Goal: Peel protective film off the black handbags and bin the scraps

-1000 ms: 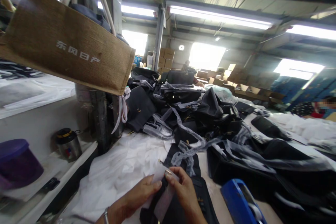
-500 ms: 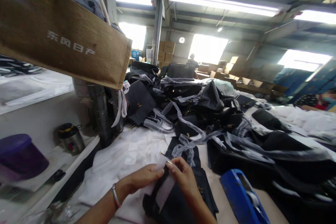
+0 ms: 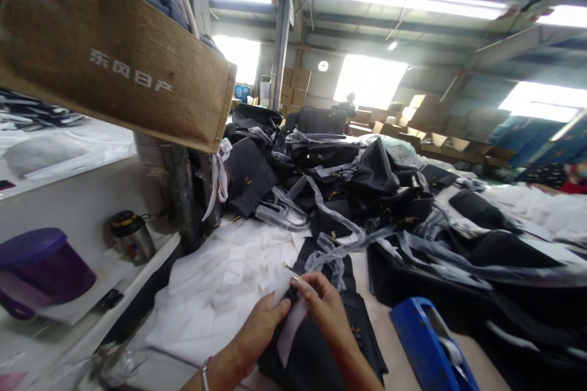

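Note:
A black bag (image 3: 316, 357) lies at the table's near edge, below both hands. My left hand (image 3: 261, 330) is closed, its thumb pressing on a black strap (image 3: 291, 298) of the bag. From the right, my right hand (image 3: 324, 302) pinches a white paper strip (image 3: 292, 331) at the strap's end, beside a small shiny metal fitting (image 3: 294, 280). Part of the strip hangs down over the bag between the hands. The fingers partly hide how paper and strap meet. Clear plastic-wrapped handles (image 3: 338, 266) lie just beyond.
A blue tape dispenser (image 3: 431, 342) stands to the right. White paper sheets (image 3: 215, 281) are piled at left, and black bags (image 3: 339, 177) are heaped behind. A brown cloth bag (image 3: 123, 67) hangs at upper left, above a steel flask (image 3: 132, 238) and a purple bucket (image 3: 43, 263).
My left hand has shifted a little, with its thumb now further over the black strap. The white strip hangs slightly differently. The view has turned slightly left.

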A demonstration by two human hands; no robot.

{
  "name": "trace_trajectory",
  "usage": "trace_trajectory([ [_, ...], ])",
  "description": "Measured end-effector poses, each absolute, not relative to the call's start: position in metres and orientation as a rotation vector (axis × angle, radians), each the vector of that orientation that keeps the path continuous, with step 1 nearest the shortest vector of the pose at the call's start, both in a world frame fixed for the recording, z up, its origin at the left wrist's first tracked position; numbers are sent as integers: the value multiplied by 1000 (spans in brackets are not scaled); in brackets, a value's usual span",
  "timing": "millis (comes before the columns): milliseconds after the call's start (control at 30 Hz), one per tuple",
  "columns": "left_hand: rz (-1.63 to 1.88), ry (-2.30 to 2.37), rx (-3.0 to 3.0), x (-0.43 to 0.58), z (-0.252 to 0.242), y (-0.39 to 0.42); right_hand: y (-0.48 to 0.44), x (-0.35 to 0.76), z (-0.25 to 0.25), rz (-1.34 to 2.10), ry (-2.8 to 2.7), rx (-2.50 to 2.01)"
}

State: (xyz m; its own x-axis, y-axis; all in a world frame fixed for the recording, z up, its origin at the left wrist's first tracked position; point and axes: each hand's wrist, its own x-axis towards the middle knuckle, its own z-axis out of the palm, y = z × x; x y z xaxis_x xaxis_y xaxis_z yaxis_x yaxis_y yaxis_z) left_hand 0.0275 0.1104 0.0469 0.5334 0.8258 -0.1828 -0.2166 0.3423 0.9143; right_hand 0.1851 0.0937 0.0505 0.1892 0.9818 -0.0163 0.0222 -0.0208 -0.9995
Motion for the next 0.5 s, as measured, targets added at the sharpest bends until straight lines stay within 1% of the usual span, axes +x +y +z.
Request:
trace_trajectory([
  [100,763,695,949,26,45,110,83,192,42,1298,-883,-1124],
  [167,772,629,911,24,43,109,77,197,34,1359,-822,-1062],
  [300,724,601,899,25,37,109,75,198,29,1352,-950,-1076],
  [500,643,641,928,29,36,113,90,195,50,1310,-1203,-1168],
])
